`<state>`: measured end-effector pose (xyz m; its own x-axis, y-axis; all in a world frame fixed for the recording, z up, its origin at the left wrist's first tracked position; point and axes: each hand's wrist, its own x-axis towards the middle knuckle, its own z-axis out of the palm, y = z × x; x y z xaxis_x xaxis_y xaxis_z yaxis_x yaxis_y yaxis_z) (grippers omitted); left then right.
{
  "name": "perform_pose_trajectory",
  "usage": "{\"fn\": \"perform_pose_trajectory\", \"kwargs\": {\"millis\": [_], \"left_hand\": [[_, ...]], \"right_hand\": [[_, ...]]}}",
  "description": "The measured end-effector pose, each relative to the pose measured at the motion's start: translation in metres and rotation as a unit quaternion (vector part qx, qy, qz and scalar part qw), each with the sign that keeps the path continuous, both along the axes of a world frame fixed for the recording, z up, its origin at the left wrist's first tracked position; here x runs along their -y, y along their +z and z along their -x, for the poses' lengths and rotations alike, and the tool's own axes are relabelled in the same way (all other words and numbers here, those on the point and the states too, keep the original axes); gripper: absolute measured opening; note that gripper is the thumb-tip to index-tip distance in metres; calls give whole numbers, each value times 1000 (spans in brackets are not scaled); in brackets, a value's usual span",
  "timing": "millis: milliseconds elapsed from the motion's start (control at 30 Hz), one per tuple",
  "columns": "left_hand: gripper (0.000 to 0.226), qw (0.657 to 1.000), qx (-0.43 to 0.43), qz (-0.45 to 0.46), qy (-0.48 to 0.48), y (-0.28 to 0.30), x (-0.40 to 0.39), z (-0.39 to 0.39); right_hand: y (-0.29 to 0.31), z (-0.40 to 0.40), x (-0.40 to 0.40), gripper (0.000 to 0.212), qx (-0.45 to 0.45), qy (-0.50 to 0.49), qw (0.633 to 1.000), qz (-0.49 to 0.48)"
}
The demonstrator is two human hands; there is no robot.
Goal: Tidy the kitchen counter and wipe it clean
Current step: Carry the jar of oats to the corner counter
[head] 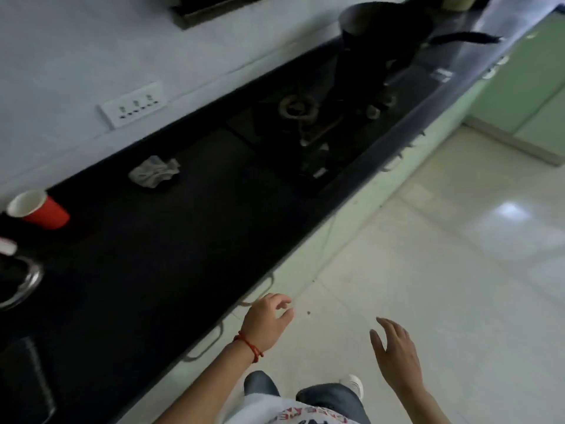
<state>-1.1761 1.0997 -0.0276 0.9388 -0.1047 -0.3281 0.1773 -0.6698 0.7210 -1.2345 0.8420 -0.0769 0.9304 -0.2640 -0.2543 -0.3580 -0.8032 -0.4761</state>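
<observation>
head view:
tabletop (183,240): black, smooth, long.
rag (154,172): one, grey, crumpled, on tabletop near wall.
cup (38,210): one, red, white inside, tipped over.
pan (388,22): one, dark, on stove (305,123).
left hand (267,324): grip released, over tabletop edge.
right hand (396,353): grip released, over floor.

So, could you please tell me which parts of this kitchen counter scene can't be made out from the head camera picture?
- Round steel-rimmed vessel: cut off by the left edge in the head view; contents too dark.
- White and red object: cropped by the left edge; unidentifiable.
- Dark ribbed item: lost in shadow at bottom left.
- Black long-handled wok: interior too dark and blurred.
- Crumpled grey cloth: blur hides whether it is wet.
</observation>
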Motion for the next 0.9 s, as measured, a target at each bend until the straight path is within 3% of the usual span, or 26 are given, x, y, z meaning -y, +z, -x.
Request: {"fn": "perform_pose_trajectory", "kwargs": {"millis": [133,433,533,733,900], "left_hand": [[25,996,-62,-32,-50,-19,79,-9],[12,981,-184,-46,-32,-57,212,-32],[28,976,-209,-57,-6,-67,232,-50],[22,967,-240,-72,31,-88,280,-116],[31,961,-254,-107,-12,-105,356,-193]], "right_hand": [[-9,39,80,38,-37,-116,992,-22],[-19,89,220,41,-121,-247,959,-71],[-22,75,252,41,-123,-279,949,-86],[-24,-2,326,41,-88,-315,937,-126],[-27,-60,402,41,-132,-337,922,-135]]}}
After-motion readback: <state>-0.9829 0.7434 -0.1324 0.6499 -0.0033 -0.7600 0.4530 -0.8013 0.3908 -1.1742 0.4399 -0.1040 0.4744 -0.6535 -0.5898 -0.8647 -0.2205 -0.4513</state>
